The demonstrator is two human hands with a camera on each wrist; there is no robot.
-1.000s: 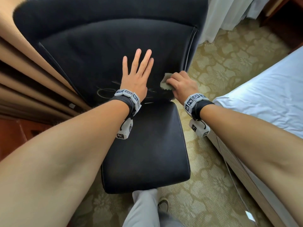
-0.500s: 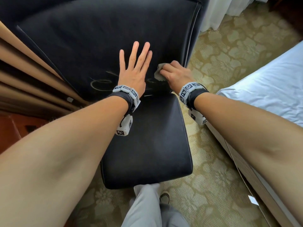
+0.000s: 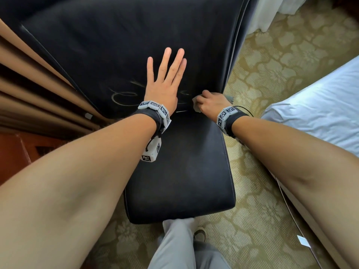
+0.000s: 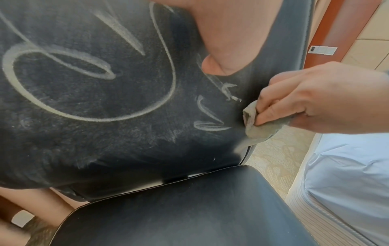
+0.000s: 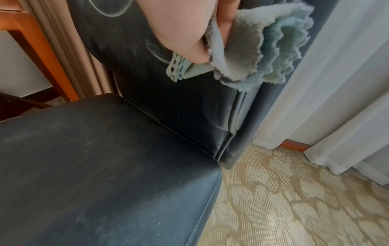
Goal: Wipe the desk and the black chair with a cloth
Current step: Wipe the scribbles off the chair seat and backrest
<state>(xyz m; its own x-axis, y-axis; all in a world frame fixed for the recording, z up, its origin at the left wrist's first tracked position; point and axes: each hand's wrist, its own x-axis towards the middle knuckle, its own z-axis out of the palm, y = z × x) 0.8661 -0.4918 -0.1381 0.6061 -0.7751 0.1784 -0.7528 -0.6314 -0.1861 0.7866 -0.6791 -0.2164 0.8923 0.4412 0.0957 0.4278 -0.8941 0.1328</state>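
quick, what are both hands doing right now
Left hand: open, flat on the chair backrest.
Right hand: gripping the cloth against the backrest.

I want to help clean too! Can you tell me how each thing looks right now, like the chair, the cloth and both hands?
Chair backrest: upright, pale scribble marks not yet wiped off.
Chair seat: bare, faintly dusty.
Cloth: bunched up, pressed on the backrest's right edge.
Right hand: gripping the cloth.
Left hand: flat, fingers straight, resting on the backrest.
Curtain: hanging down to the carpet.
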